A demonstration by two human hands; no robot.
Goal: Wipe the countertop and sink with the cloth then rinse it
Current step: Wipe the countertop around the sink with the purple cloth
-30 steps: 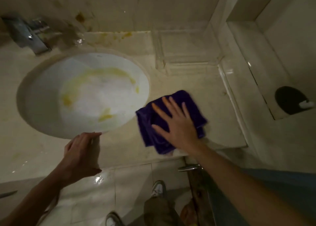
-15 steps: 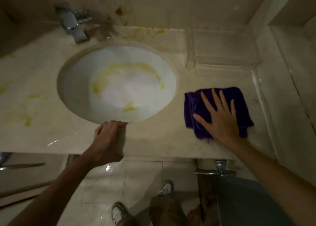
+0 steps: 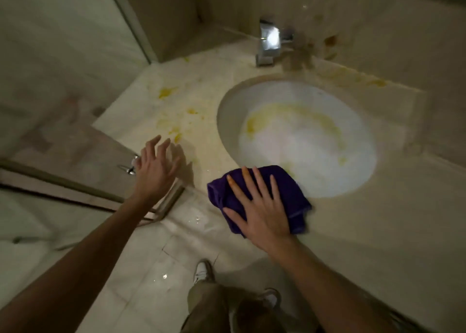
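1. The right hand [image 3: 262, 214] presses flat, fingers spread, on the purple cloth [image 3: 285, 196], which lies on the countertop [image 3: 378, 231] at the sink's [image 3: 297, 135] near rim, one corner overlapping it.
2. The left hand [image 3: 155, 167] hovers with fingers splayed wide, holding nothing, left of the sink.
3. Judged step: wiping the countertop; yellow stains [image 3: 166, 93] left of the sink call for a leftward sweep.
4. The front edge is close to the cloth; open surface lies left of the sink.

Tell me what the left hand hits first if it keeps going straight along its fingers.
Probably the yellow stains on the countertop just beyond the left hand; its height above the surface is unclear.
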